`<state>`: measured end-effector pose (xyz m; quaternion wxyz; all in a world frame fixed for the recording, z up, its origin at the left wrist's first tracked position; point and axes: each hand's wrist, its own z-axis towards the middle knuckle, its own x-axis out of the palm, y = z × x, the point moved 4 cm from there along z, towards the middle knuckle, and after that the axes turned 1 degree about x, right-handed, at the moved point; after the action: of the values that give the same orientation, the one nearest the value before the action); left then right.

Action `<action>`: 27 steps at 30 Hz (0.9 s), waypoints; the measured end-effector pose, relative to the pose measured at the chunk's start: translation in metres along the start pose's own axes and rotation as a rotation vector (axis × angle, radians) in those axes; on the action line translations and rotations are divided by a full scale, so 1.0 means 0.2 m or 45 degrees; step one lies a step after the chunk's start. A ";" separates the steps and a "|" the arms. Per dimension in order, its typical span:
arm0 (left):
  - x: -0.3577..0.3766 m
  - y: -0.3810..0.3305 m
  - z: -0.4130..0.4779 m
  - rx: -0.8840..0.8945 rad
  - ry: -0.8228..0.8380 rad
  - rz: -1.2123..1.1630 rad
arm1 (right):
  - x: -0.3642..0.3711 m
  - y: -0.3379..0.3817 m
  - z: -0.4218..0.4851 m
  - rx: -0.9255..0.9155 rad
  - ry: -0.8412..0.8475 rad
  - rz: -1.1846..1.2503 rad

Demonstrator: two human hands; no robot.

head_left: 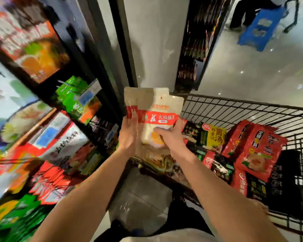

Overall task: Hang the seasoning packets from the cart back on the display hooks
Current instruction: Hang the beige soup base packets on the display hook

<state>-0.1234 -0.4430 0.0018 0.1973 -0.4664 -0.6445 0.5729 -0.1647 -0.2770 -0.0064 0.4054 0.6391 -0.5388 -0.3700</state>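
Seasoning packets (156,109), a fanned beige bunch, stand upright between both hands: left hand (129,135) steadying one edge, right hand (171,138) gripping below (probably squaring hang-holes). Right of them sits the cart (252,109); left, blurred display shelves (47,109).

A black wire cart (243,109) stood on the pale tiled floor (252,67), loaded with packets — red noodle packs (259,151) against its right side, a yellow-labelled soup pack (215,135) and dark packets (222,168) toward its left edge.
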 end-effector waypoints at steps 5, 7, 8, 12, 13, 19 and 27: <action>-0.19 0.25 0.08 0.108 -0.147 0.036 | 0.30 -0.08 -0.04 -0.124 -0.072 -0.008; -0.26 0.32 0.08 0.150 -0.178 0.050 | 0.41 -0.17 -0.05 -0.182 -0.121 -0.052; -0.30 0.37 0.09 0.183 -0.195 0.061 | 0.46 -0.19 -0.07 -0.215 -0.130 -0.029; -0.39 0.46 0.07 0.307 -0.239 0.056 | 0.57 -0.27 -0.10 -0.339 -0.182 -0.063; -0.41 0.46 0.06 0.317 -0.235 0.022 | 0.58 -0.26 -0.12 -0.359 -0.198 -0.114; -0.67 0.46 -0.27 0.514 -0.435 -0.014 | 0.67 -0.25 -0.37 -0.497 -0.001 0.054; -1.04 0.56 -0.73 0.517 -0.497 -0.276 | 0.78 -0.21 -0.95 -0.537 0.572 0.211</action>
<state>0.1349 -0.5444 -0.0046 0.2187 -0.2270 -0.5886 0.7444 0.0478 -0.4055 0.0257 0.6664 0.5608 -0.3974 -0.2889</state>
